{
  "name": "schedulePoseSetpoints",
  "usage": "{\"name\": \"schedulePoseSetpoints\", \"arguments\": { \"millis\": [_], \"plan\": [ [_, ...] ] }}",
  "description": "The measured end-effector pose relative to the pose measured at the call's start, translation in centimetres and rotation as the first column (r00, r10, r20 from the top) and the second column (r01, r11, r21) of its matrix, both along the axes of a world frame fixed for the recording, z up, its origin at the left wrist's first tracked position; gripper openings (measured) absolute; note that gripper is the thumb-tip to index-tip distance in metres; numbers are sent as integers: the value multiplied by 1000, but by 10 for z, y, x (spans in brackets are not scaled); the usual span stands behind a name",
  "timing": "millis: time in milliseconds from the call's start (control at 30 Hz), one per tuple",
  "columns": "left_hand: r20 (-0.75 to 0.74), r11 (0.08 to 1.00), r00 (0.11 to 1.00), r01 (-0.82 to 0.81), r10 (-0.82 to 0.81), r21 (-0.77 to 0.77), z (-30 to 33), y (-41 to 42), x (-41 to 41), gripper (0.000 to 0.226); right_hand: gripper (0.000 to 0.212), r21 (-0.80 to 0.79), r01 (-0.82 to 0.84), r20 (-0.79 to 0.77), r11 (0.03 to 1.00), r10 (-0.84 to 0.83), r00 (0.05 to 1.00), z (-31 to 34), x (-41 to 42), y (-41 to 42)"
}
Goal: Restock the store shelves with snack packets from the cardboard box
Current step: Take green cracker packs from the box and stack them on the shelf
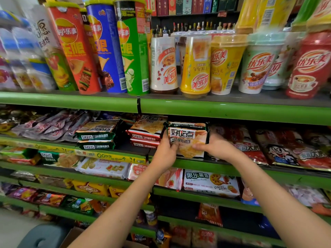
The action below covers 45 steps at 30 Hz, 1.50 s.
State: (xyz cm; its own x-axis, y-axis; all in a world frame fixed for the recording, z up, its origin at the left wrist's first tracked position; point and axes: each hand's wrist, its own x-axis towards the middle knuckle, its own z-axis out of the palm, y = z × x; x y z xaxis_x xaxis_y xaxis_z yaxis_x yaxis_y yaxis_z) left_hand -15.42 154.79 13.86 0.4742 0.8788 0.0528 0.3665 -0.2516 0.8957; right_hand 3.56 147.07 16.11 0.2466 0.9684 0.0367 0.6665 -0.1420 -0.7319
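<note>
Both hands are at the second shelf (232, 111) from the top, working on one biscuit packet (188, 140) with a green border and a biscuit picture on its face. The left hand (165, 151) grips the packet's left edge, fingers curled round it; the right hand (213, 146) holds the lower right corner, thumb laid across the front. The packet stands tilted with its face towards the aisle, its lower edge at the shelf's front lip, and a second packet of the same green sort (187, 124) lies just behind and above it. To the left sit a stack of red-edged biscuit packets (146, 133) and, further left, a stack of green ones (97, 135); to the right lie red rice-snack bags (279, 149). The shelf above carries crisp tubes (105, 51) and milk-tea cups (225, 63). A corner of the cardboard box (71, 237) shows near the bottom edge, low and to the left; its contents cannot be seen. Judgement: the step in hand is placing, the packet being at its slot but not yet released. The next move calls for pushing it back and settling it flat or square against the packet behind, without nudging the red stack alongside, then letting go with both hands and reaching down to the box for another. How many packets remain cannot be told.
</note>
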Motion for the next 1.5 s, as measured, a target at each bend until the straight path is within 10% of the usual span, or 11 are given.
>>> {"name": "schedulePoseSetpoints", "arguments": {
  "millis": [100,267,467,667,933,1500],
  "plan": [
    [-5,998,998,-60,60,21,10,1,9,61,32,22,54,-61,998,-52,997,6,1,6],
    [-239,993,963,-119,121,25,37,17,44,70,85,-80,350,39,933,-348,937,19,6,32],
    [-495,996,865,-55,79,63,52,34,65,66,78,-95,330,106,939,-320,942,25,-2,37],
    [-370,918,929,131,18,374,49,18,29,35,75,-95,205,265,974,-174,948,25,-6,9],
    [-781,655,618,551,97,517,49,33,18,66,78,-142,257,619,956,-117,776,18,-17,11],
    [-785,604,620,619,16,502,39,51,54,63,63,-37,387,620,921,-282,732,7,-11,29]
  ]
}}
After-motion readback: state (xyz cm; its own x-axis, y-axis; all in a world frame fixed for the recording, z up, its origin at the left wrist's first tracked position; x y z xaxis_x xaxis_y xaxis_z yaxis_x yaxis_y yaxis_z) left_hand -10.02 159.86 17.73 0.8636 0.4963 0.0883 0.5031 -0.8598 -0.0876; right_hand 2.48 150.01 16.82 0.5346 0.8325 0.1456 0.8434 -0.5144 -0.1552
